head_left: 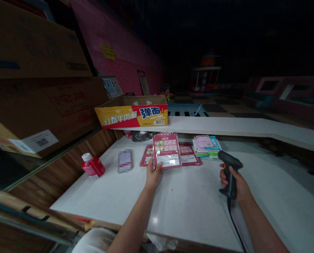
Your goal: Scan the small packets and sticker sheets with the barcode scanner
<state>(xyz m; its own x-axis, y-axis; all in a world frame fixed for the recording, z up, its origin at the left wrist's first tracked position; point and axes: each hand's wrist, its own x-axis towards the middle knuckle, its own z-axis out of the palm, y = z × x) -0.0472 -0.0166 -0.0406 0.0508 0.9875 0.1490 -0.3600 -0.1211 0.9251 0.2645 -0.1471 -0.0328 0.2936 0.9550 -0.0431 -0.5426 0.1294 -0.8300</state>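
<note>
My left hand (154, 173) pinches the lower left edge of a red-and-white printed packet (166, 149) in clear wrap, tilted up over the white table (183, 203). Behind it lie similar packets, one red packet (146, 154) to the left and another red packet (190, 156) to the right. My right hand (237, 182) is wrapped round the grip of a black barcode scanner (230, 174), its head angled left and its cable hanging toward the table's front edge. A pile of pink, blue and green packets (206, 146) lies between the scanner and the red packets.
A pink bottle with a white cap (93, 167) and a phone (125, 161) are on the table's left. An open yellow-red carton (133, 112) sits on the raised white ledge (212, 124). Large brown boxes (40, 109) are stacked at the left.
</note>
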